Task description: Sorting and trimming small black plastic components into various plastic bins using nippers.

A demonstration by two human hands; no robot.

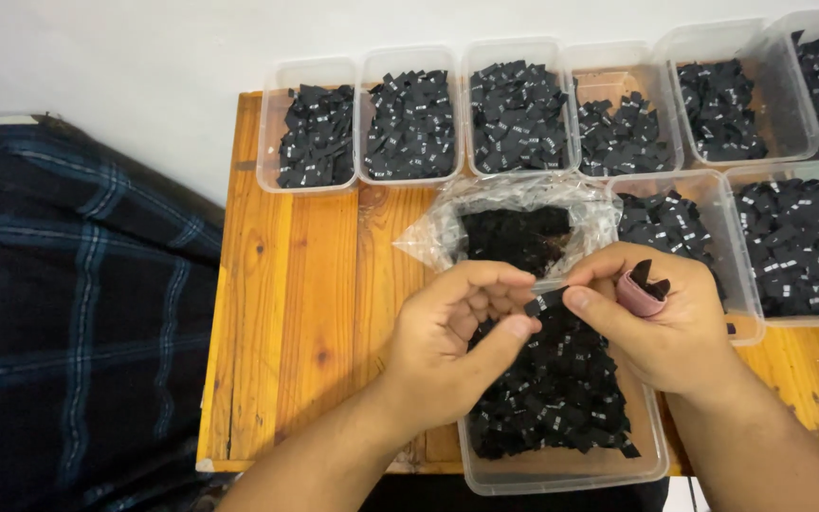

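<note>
L hand [447, 332] + R hand [661, 322] pinch black label [548, 301] | over clear tub [561, 469]

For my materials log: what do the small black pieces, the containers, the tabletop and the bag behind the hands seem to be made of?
Small black pieces: likely woven fabric labels, matte, with tiny white marks.
Containers: clear rigid plastic; contents show through the walls.
Tabletop: varnished wood, orange-toned, with visible grain and knots.
Bag: thin clear plastic film, crinkled and glossy.
Pink band on the right hand: possibly rubber or tape; unclear.
</note>
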